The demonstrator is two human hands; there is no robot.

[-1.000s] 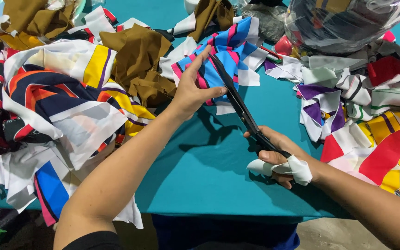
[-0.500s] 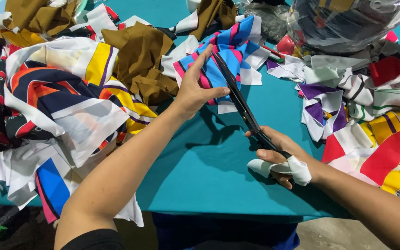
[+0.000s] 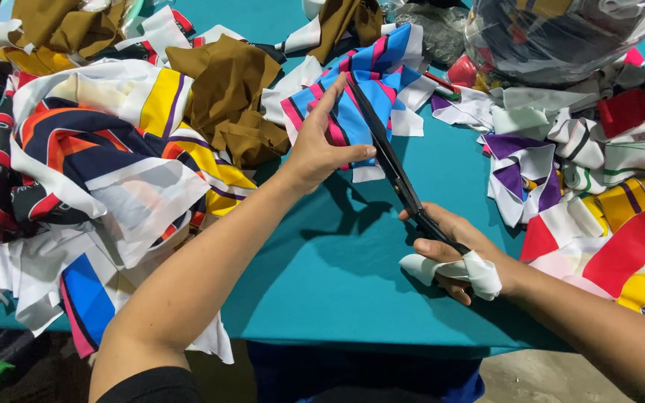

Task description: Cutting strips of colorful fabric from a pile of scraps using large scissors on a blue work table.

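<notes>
Mid-cut, a person works long black scissors (image 3: 390, 160) through a blue, pink and white striped fabric piece (image 3: 371, 82) over a teal table (image 3: 322, 276), seen from the head cam. The right hand (image 3: 453, 250), near-right of centre, has its fingers closed through the scissor handles; white cloth strips are wrapped round thumb and finger, apparently as padding. The left hand (image 3: 322, 145) pinches the striped piece at its near edge, thumb pressed on top, fingers curled behind, holding it up off the table just left of the blades. The fabric sits far-centre, w/ the blades running diagonally up across it.

Scrap piles crowd both sides: a white, navy, orange and yellow heap (image 3: 91, 164) at left, brown cloth (image 3: 233, 89) behind it, purple, red and yellow-striped offcuts (image 3: 599, 179) at right. A clear plastic bag (image 3: 561, 33) bulges at far right.

Risk, as it looks: the left thumb lies v. close to the blade line, so a quick closing stroke or a slip of the limp fabric could nick it. The piece is held at one edge only; slack cloth may fold btwn the blades and jam or cut crooked. Loose wrap ends on the right hand could also snag in the handles.
</notes>
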